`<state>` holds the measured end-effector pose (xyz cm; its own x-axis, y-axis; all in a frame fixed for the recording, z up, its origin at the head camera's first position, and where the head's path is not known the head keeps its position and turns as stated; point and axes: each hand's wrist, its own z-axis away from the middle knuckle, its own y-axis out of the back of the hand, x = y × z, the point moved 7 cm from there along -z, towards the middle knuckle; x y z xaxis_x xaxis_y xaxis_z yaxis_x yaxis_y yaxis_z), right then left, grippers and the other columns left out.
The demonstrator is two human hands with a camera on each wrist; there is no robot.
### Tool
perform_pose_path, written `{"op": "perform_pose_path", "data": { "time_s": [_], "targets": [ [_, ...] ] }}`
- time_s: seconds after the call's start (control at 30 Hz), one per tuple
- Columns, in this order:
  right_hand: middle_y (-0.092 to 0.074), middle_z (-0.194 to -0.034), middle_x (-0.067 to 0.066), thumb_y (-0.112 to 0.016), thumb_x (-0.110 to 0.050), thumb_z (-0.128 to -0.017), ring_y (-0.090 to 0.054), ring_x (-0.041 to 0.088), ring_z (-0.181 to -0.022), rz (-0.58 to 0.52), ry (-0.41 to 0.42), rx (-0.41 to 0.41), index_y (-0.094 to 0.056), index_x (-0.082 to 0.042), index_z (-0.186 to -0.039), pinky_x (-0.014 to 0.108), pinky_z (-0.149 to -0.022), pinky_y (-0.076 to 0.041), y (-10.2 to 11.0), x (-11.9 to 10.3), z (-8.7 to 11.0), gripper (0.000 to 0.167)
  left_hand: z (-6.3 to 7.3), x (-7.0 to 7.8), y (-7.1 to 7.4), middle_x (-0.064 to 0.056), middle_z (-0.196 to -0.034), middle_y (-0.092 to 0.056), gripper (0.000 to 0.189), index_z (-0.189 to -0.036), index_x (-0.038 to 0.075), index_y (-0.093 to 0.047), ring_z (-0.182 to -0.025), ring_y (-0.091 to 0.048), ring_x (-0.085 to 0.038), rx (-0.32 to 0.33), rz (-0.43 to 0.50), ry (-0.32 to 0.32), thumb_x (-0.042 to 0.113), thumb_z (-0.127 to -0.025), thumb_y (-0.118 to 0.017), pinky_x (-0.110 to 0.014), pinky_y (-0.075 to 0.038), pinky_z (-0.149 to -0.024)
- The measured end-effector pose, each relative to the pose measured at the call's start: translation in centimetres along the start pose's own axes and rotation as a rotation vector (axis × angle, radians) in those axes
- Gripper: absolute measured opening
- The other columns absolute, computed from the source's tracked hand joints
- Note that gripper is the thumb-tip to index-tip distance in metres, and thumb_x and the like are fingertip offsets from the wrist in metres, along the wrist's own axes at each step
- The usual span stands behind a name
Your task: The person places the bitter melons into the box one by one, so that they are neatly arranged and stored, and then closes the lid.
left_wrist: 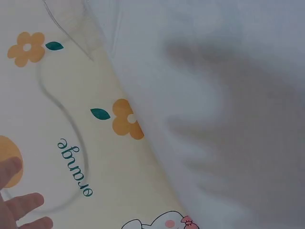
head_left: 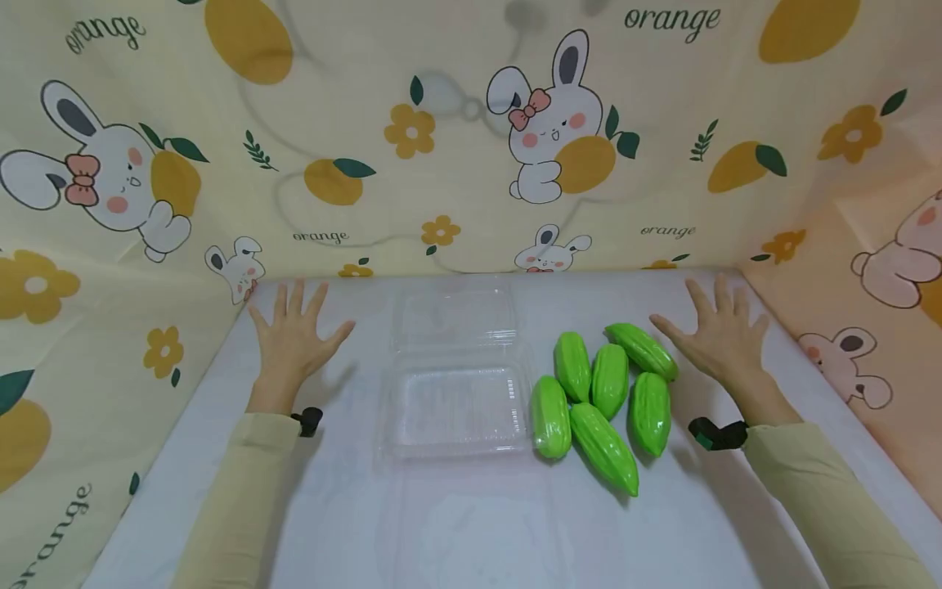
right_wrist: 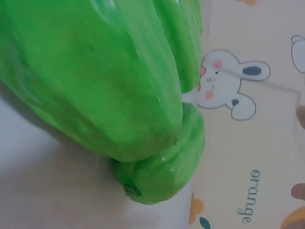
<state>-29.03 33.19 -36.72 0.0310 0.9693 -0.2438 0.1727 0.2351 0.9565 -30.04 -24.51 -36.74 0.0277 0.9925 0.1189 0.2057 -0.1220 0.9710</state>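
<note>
My left hand (head_left: 293,348) is held out with its fingers spread, left of a clear plastic clamshell box (head_left: 456,409). On the right, my right hand (head_left: 721,339) is spread too, its thumb close to the nearest of several shiny green ridged gourds (head_left: 609,380). Both hands hold nothing. The box lies unfolded, its lid (head_left: 456,315) toward the back wall and its base nearer me. Large in the right wrist view is a green gourd (right_wrist: 95,81), with others behind it. Fingertips (right_wrist: 298,192) show at that view's right edge.
A white table (head_left: 331,507) carries everything. Cloth walls (head_left: 456,188) printed with rabbits and oranges stand at the back and both sides. Dark wrist cameras (head_left: 717,433) sit by the sleeve cuffs. The left wrist view shows the table edge and the hand's shadow.
</note>
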Motion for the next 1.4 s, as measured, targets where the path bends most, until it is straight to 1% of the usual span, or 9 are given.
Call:
{"op": "perform_pose_path", "data": {
  "time_s": [0.17, 0.27, 0.47, 0.53, 0.63, 0.77, 0.87, 1.13, 1.4],
  "targets": [
    [-0.017, -0.155, 0.034, -0.037, -0.063, -0.095, -0.021, 0.059, -0.137, -0.045, 0.053, 0.038, -0.025, -0.006, -0.151, 0.081, -0.099, -0.021, 0.3, -0.4, 0.5, 0.081, 0.3, 0.4, 0.1, -0.02, -0.161, -0.02, 0.073, -0.153, 0.019, -0.023, -0.148, -0.017, -0.043, 0.001, 0.018, -0.012, 0.057, -0.095, -0.044, -0.077, -0.007, -0.113],
    [-0.025, -0.151, 0.036, -0.037, -0.054, -0.099, -0.027, 0.06, -0.132, -0.112, 0.082, 0.046, -0.029, 0.0, -0.148, 0.079, -0.097, -0.028, 0.4, -0.6, 0.8, 0.073, 0.6, 0.8, 0.2, -0.019, -0.158, -0.027, 0.067, -0.151, 0.017, -0.029, -0.146, -0.023, -0.042, 0.031, 0.066, -0.03, 0.051, -0.096, -0.047, -0.074, -0.013, -0.115],
    [-0.032, -0.144, 0.04, -0.038, -0.047, -0.102, -0.03, 0.059, -0.13, -0.22, 0.111, -0.017, -0.031, 0.007, -0.144, 0.074, -0.102, -0.028, 0.3, -0.9, 1.5, 0.069, 1.4, 2.2, 0.5, -0.02, -0.145, -0.049, 0.055, -0.142, 0.01, -0.047, -0.134, -0.045, -0.041, 0.14, 0.181, -0.13, 0.038, -0.095, -0.056, -0.067, -0.03, -0.113],
    [-0.032, -0.143, 0.04, -0.038, -0.045, -0.102, -0.03, 0.058, -0.13, -0.232, 0.12, -0.04, -0.03, 0.009, -0.144, 0.073, -0.103, -0.027, 0.1, -0.9, 1.7, 0.069, 1.6, 2.5, 0.5, -0.02, -0.142, -0.052, 0.052, -0.14, 0.009, -0.049, -0.131, -0.048, -0.041, 0.147, 0.229, -0.157, 0.035, -0.096, -0.057, -0.063, -0.035, -0.112],
    [-0.034, -0.142, 0.041, -0.041, -0.042, -0.102, -0.033, 0.058, -0.128, -0.253, 0.133, -0.061, -0.031, 0.011, -0.143, 0.072, -0.1, -0.031, -0.2, -1.0, 1.9, 0.067, 2.0, 2.6, 0.1, -0.02, -0.143, -0.052, 0.051, -0.141, 0.009, -0.048, -0.132, -0.048, -0.04, 0.096, 0.321, -0.155, 0.034, -0.097, -0.056, -0.058, -0.038, -0.112],
    [-0.039, -0.137, 0.042, -0.045, -0.035, -0.102, -0.041, 0.057, -0.121, -0.286, 0.161, -0.079, -0.035, 0.013, -0.14, 0.07, -0.092, -0.041, -0.7, -1.1, 1.9, 0.062, 2.6, 2.6, -0.6, -0.018, -0.147, -0.049, 0.052, -0.144, 0.012, -0.045, -0.134, -0.047, -0.039, -0.018, 0.448, -0.125, 0.036, -0.098, -0.054, -0.057, -0.038, -0.113],
    [-0.042, -0.136, 0.04, -0.047, -0.031, -0.101, -0.045, 0.056, -0.119, -0.309, 0.176, -0.105, -0.038, 0.013, -0.137, 0.068, -0.091, -0.045, -1.2, -1.4, 1.9, 0.057, 3.1, 2.4, -1.1, -0.018, -0.146, -0.049, 0.051, -0.144, 0.012, -0.045, -0.131, -0.049, -0.038, -0.069, 0.536, -0.135, 0.034, -0.099, -0.054, -0.059, -0.037, -0.112],
    [-0.043, -0.14, 0.035, -0.042, -0.04, -0.102, -0.042, 0.053, -0.127, -0.428, 0.074, -0.261, -0.039, 0.006, -0.14, 0.068, -0.096, -0.042, -2.7, -0.5, 1.9, 0.06, 4.5, 2.5, -2.7, -0.016, -0.142, -0.054, 0.048, -0.141, 0.011, -0.049, -0.126, -0.055, -0.035, -0.199, 0.704, -0.182, 0.03, -0.098, -0.056, -0.061, -0.037, -0.111],
    [-0.041, -0.142, 0.036, -0.045, -0.039, -0.101, -0.044, 0.051, -0.127, -0.522, 0.011, -0.322, -0.035, 0.01, -0.141, 0.058, -0.098, -0.047, -4.1, 1.0, 1.6, 0.064, 5.5, 3.7, -4.3, -0.017, -0.141, -0.055, 0.048, -0.139, 0.012, -0.051, -0.123, -0.059, -0.033, -0.305, 0.801, -0.258, 0.028, -0.095, -0.061, -0.057, -0.042, -0.109]
  ]
}}
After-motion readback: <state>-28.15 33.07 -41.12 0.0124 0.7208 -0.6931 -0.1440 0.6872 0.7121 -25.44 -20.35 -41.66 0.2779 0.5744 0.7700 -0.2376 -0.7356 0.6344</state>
